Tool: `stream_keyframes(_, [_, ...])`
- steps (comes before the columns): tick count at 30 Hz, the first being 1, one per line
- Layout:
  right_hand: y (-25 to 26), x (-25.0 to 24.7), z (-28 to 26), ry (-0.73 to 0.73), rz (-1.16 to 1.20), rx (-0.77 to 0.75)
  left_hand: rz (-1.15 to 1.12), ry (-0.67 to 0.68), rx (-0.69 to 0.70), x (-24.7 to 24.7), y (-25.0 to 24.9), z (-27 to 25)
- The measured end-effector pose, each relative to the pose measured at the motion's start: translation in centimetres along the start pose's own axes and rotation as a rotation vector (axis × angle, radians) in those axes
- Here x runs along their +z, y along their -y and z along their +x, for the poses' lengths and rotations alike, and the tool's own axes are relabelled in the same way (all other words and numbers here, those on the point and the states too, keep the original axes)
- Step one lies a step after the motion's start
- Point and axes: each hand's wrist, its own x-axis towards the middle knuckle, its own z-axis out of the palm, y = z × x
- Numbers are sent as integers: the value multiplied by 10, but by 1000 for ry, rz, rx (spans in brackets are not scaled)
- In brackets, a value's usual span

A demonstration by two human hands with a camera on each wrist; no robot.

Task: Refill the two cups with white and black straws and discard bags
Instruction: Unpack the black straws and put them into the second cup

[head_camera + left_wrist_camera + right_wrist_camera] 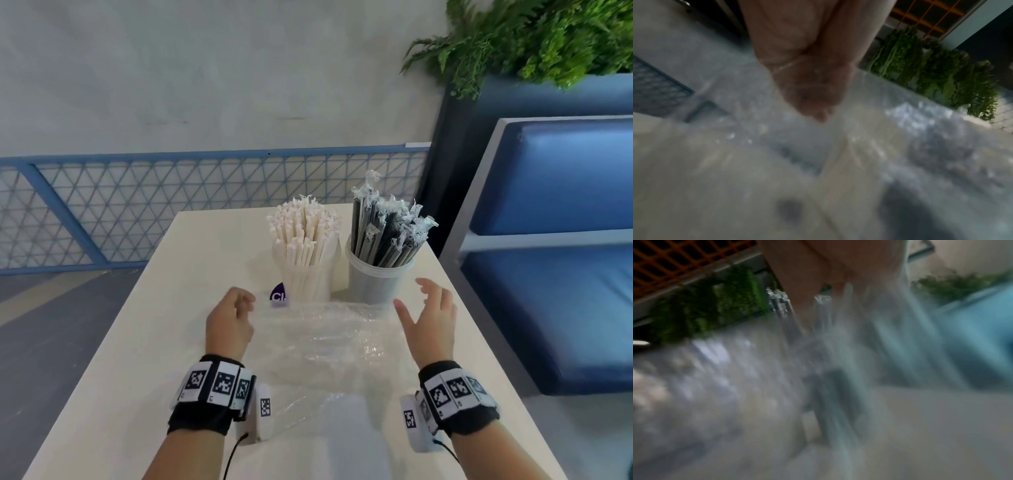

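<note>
Two clear cups stand at the table's far end. The left cup (306,277) holds white straws (305,229); the right cup (378,279) holds wrapped black straws (387,233). A crumpled clear plastic bag (325,342) lies flat in front of them, with a purple label (278,296) at its far left corner. My left hand (248,303) has curled fingers pinching the bag's left edge. The left wrist view shows that hand (813,97) through the film (920,129). My right hand (411,298) hovers with fingers spread over the bag's right edge, beside the black-straw cup. The right wrist view is blurred.
The cream table (137,377) is narrow, with its left and right edges close to my arms. A blue padded bench (548,308) stands to the right. A planter with ferns (531,41) is at the back right, and a blue mesh railing (171,205) runs behind.
</note>
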Motion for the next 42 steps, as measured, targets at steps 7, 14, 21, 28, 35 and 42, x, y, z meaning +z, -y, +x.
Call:
stream_keyframes(7, [-2,34,-61,980,-549,-222,178,94,-3,32,30,-13])
stream_keyframes(14, [-33,57,-75,1222,-691,-127,612,87,-176,38,34,-3])
stream_keyframes(21, [-21,68,-75,1216,-733,-23,925,925,217,105,0,-64])
stream_keyframes(28, [-32,65,-72,1212,-614,22,1000,1069,-4,97,56,-51])
stream_keyframes(35, [-55,39,-54,1142,-611,156,973,1050,-50,81,69,-42])
stream_keyframes(42, [-49,27,-45,1138,-596,171,1009,1054,-44,72,41,-28])
